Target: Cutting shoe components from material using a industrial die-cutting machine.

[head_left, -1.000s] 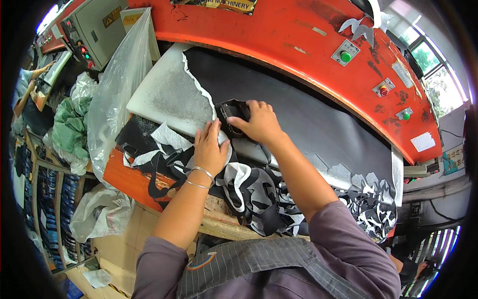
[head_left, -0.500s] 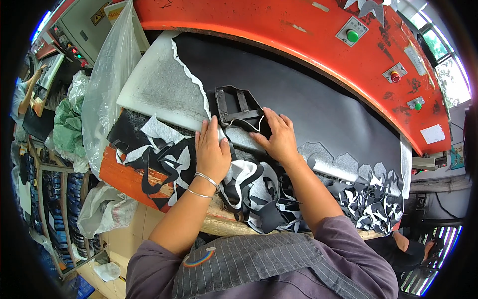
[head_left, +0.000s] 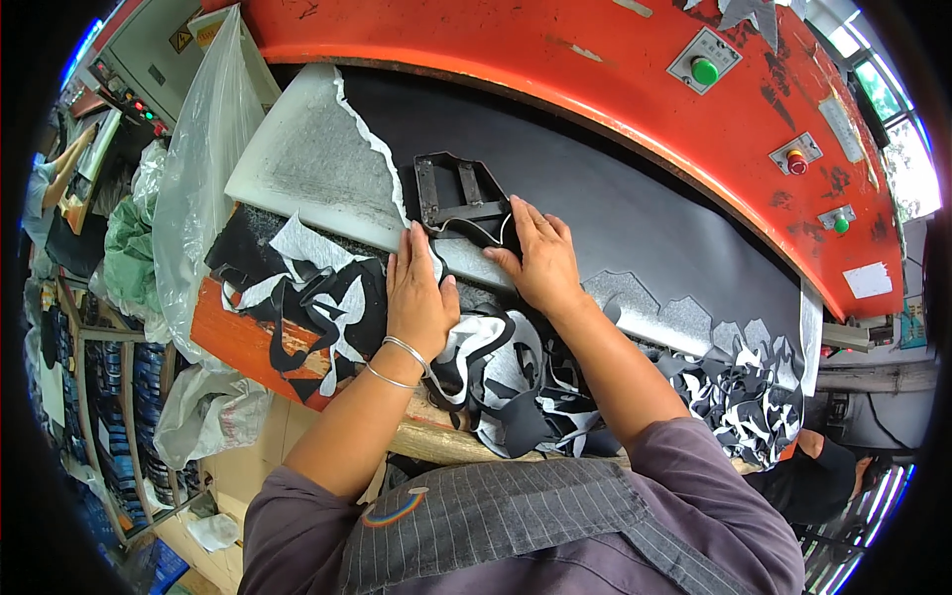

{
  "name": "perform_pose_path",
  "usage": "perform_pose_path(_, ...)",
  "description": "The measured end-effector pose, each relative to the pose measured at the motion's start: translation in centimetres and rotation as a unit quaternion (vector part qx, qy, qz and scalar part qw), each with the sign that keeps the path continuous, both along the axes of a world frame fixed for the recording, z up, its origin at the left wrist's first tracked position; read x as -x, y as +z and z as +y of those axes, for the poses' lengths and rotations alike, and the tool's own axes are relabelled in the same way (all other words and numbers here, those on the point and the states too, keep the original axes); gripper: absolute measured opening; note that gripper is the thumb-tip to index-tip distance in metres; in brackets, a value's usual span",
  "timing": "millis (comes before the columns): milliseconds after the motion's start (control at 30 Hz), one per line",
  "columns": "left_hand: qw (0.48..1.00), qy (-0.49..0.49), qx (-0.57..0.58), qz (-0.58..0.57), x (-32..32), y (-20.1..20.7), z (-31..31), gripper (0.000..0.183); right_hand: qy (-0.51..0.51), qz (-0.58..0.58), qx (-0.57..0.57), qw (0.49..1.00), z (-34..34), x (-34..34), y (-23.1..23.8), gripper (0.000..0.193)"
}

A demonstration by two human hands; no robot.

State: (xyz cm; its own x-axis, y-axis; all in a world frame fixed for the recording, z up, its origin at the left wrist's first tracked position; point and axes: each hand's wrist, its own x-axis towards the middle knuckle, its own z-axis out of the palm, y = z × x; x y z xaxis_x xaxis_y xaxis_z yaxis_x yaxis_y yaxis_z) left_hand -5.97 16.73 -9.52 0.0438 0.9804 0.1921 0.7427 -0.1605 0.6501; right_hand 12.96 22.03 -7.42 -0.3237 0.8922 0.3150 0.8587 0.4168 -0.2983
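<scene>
A dark metal cutting die (head_left: 468, 211) with crossbars lies on a large black sheet (head_left: 595, 178), near its torn left edge. My right hand (head_left: 543, 256) rests against the die's right end, fingers stretched out and thumb apart. Left of that, my left hand (head_left: 420, 296) lies with straight fingers, its fingertips at the near edge of the pale cutting board (head_left: 297, 169) just below the die. I cannot tell whether it presses on the sheet's edge. Under both wrists are curled black and white offcuts (head_left: 496, 367).
Over the board's far side stretches an orange machine beam (head_left: 555, 50) with a green button (head_left: 704, 70) and a red knob (head_left: 796, 162). More scraps (head_left: 734, 397) pile at the right front. A clear plastic sheet (head_left: 203, 188) hangs at left; another person (head_left: 818, 476) is at far right.
The whole view has shifted slightly. Both hands keep nearly the same pose around the cutting die, which stays in place on the black sheet.
</scene>
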Motion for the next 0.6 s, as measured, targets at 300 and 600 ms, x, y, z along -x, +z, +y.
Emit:
perform_pose_path(300,0.994,0.057,-0.036,-0.089,1.7,2.0,-1.4,0.067,-0.020,0.111,0.018,0.993,-2.9,-4.2,4.3,0.096)
perform_pose_path(600,0.945,-0.246,-0.025,-0.215,-12.0,13.8,-0.6,0.020,-0.369,0.352,-0.481,0.713,-7.7,-35.6,17.3,0.058)
